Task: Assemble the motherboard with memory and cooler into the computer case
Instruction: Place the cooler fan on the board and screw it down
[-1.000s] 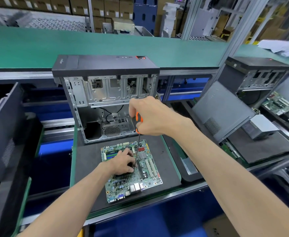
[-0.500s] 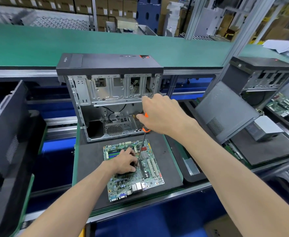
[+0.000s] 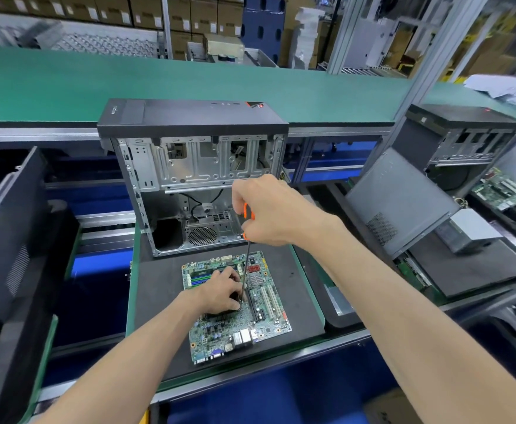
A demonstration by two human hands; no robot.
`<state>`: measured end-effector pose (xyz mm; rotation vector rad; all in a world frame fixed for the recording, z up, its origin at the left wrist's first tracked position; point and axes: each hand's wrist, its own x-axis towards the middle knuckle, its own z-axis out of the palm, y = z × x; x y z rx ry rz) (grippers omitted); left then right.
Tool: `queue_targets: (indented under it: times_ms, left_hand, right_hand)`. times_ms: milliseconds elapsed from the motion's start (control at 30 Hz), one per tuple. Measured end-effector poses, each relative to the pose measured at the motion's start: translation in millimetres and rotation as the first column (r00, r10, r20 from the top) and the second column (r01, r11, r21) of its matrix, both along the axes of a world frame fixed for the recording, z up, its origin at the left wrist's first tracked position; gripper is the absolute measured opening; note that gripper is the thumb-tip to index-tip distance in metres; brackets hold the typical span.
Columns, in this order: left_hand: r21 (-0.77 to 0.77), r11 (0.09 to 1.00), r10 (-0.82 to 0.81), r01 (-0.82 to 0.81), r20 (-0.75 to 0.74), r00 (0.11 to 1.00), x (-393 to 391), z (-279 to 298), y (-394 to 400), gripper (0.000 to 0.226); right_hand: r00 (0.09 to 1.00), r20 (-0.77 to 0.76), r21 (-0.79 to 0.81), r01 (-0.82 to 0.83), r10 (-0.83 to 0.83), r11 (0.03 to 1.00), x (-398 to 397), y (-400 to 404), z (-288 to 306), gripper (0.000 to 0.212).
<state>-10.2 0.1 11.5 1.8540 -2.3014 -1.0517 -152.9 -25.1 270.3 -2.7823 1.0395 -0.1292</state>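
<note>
Green conveyor benches (image 3: 189,81) back a dark tray (image 3: 158,289) bearing the motherboard (image 3: 250,328). Right hand (image 3: 269,212) grips a screwdriver (image 3: 246,270); below it, left hand (image 3: 220,290) curls over the cooler (image 3: 220,316). Beyond stands the open computer case (image 3: 195,179).

A long green conveyor belt (image 3: 189,78) runs before shelves of stacked cardboard boxes (image 3: 113,9).

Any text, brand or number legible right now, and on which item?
None can be read.
Computer case: small marking at the left of the black top panel, blurred.
Motherboard: printing too small.
Cardboard boxes: white labels, blurred.
Second case: small label, illegible.
</note>
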Motion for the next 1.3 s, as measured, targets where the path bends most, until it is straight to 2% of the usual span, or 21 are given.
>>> queue_targets:
  times_ms: [33, 133, 200, 300, 333, 400, 467, 500, 567, 633, 667, 733, 800, 833, 867, 967, 1000, 1067, 1167, 1233, 1300]
  left_hand:
    - [0.000, 1.000, -0.001, 0.001, 0.002, 1.000, -0.5, 2.0, 0.8, 0.002]
    - [-0.011, 1.000, 0.008, -0.008, 0.003, 1.000, -1.1, 4.5, 1.3, 0.030]
    - [-0.013, 1.000, 0.019, -0.019, -0.008, 1.000, -1.5, 6.6, 1.9, 0.031]
    - [-0.023, 1.000, 0.002, -0.002, -0.013, 1.000, -1.1, 4.5, 1.8, 0.022]
    - [-0.021, 1.000, 0.001, -0.001, -0.018, 1.000, -1.0, 3.6, 1.9, 0.017]
    - [-0.024, 1.000, -0.004, 0.003, -0.027, 1.000, -0.7, 1.6, 0.9, 0.008]
    - [-0.021, 1.000, -0.002, 0.001, -0.024, 1.000, -0.3, -1.0, -0.9, 0.005]
    - [-0.021, 1.000, -0.001, 0.001, -0.024, 1.000, 0.0, -2.6, -1.9, 0.009]
    - [-0.013, 1.000, 0.002, -0.002, -0.027, 1.000, 0.2, -3.7, -3.0, 0.015]
    - [-0.005, 1.000, -0.001, 0.001, -0.022, 1.000, 0.0, -3.8, -3.3, 0.016]
    - [-0.001, 1.000, -0.003, 0.003, -0.021, 1.000, 0.2, -4.2, -3.2, 0.014]
    - [0.000, 1.000, -0.006, 0.006, -0.019, 1.000, 0.0, -3.5, -2.6, 0.007]
    - [-0.001, 1.000, -0.005, 0.005, -0.014, 1.000, 0.0, -3.4, -1.8, 0.010]
    - [-0.004, 1.000, -0.008, 0.008, -0.009, 1.000, -0.1, -3.1, -1.7, 0.013]
    - [-0.005, 1.000, -0.008, 0.008, -0.005, 1.000, -0.2, -2.5, -1.5, 0.014]
    - [-0.010, 1.000, -0.014, 0.014, 0.003, 1.000, -0.3, -1.4, -1.2, 0.006]
    - [-0.009, 1.000, -0.019, 0.019, 0.008, 1.000, -0.4, -0.8, -0.9, 0.005]
    - [-0.005, 1.000, -0.017, 0.017, 0.006, 1.000, -0.4, -0.7, -1.3, 0.004]
    - [-0.010, 1.000, -0.018, 0.018, 0.005, 1.000, -0.3, 0.6, -2.3, 0.016]
    - [-0.010, 1.000, -0.013, 0.013, 0.003, 1.000, 0.1, 0.8, -2.4, 0.013]
    - [-0.013, 1.000, -0.016, 0.016, 0.007, 1.000, 0.4, -0.6, -2.3, 0.008]
  right_hand:
    - [1.000, -0.008, -0.070, 0.026, -0.027, 0.997, 1.8, 1.1, -1.9, 0.016]
    - [0.993, -0.049, -0.304, 0.086, -0.106, 0.949, 4.4, 2.1, -6.3, 0.023]
    - [0.997, -0.049, -0.239, 0.045, -0.059, 0.970, 3.1, -0.7, -5.0, 0.024]
    - [0.999, -0.032, 0.036, 0.002, -0.001, 0.999, -3.3, -7.3, 1.5, 0.027]
    - [1.000, -0.024, 0.050, 0.019, -0.018, 0.999, -3.8, -8.6, 1.6, 0.023]
    - [0.996, -0.037, -0.098, 0.079, -0.082, 0.992, -3.8, -10.0, -3.1, 0.014]
    - [0.987, -0.062, -0.266, 0.125, -0.146, 0.956, -5.9, -10.1, -7.3, 0.027]
    - [0.989, -0.055, -0.279, 0.120, -0.141, 0.953, -7.2, -10.0, -7.6, 0.027]
    - [0.997, -0.044, -0.152, 0.063, -0.070, 0.986, -11.1, -9.8, -4.7, 0.020]
    - [1.000, -0.020, 0.024, 0.012, -0.011, 1.000, -12.5, -9.6, -1.1, 0.027]
    - [1.000, -0.009, 0.042, 0.012, -0.012, 0.999, -10.7, -8.5, -1.7, 0.026]
    - [0.999, -0.005, -0.101, 0.051, -0.052, 0.994, -4.5, -5.2, -7.6, 0.019]
    - [0.993, -0.023, -0.289, 0.104, -0.115, 0.952, 0.3, -2.9, -10.7, 0.027]
    - [0.993, -0.023, -0.314, 0.100, -0.113, 0.944, 1.0, -2.7, -10.4, 0.028]
    - [0.996, -0.029, -0.280, 0.073, -0.084, 0.957, 0.7, -3.1, -9.1, 0.026]
    - [1.000, -0.010, 0.041, -0.010, 0.011, 0.999, -3.6, -7.6, -2.2, 0.028]
    - [1.000, 0.000, 0.082, -0.004, 0.004, 0.997, -3.9, -8.1, -2.1, 0.028]
    - [0.999, 0.008, -0.022, 0.052, -0.052, 0.998, -1.5, -6.6, -6.4, 0.018]
    - [0.991, -0.005, -0.270, 0.131, -0.137, 0.954, 0.1, -5.2, -13.4, 0.025]
    - [0.997, -0.003, -0.226, 0.070, -0.072, 0.972, -2.0, -6.4, -10.5, 0.024]
    - [1.000, 0.005, -0.026, -0.003, 0.003, 1.000, -6.4, -10.9, -4.5, 0.026]
